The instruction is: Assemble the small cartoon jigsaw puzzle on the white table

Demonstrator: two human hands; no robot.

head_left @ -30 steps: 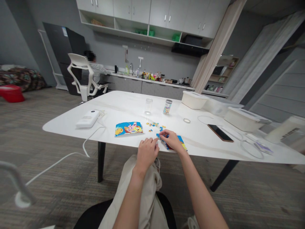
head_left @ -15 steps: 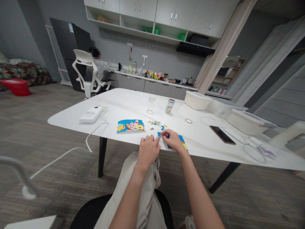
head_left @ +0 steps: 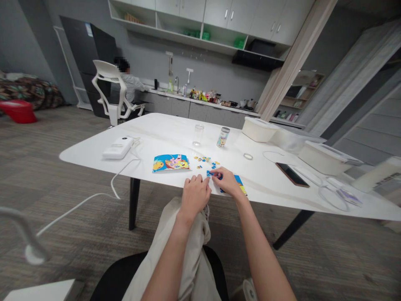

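Note:
My right hand (head_left: 226,182) rests on the near edge of the white table (head_left: 175,138), fingers pinched on a small blue puzzle piece (head_left: 210,173) beside a partly built puzzle (head_left: 238,184). Just to its left, my left hand (head_left: 196,193) lies curled at the table's rim with its fingertips close to the same piece; I cannot see anything inside it. Loose puzzle pieces (head_left: 204,160) lie a little beyond the hands. A colourful cartoon picture card (head_left: 171,162) lies to the left of them.
A clear glass (head_left: 198,134) and a small printed can (head_left: 222,137) stand mid-table. A white device (head_left: 118,147) with a trailing cable sits at left; a phone (head_left: 291,174), a ring (head_left: 247,156) and white lidded boxes (head_left: 260,128) at right. A person sits in a white chair (head_left: 108,91) beyond.
My hands have stayed at the puzzle's edge, the left one drawing slightly closer to the right. The view has shifted a little as my head moved.

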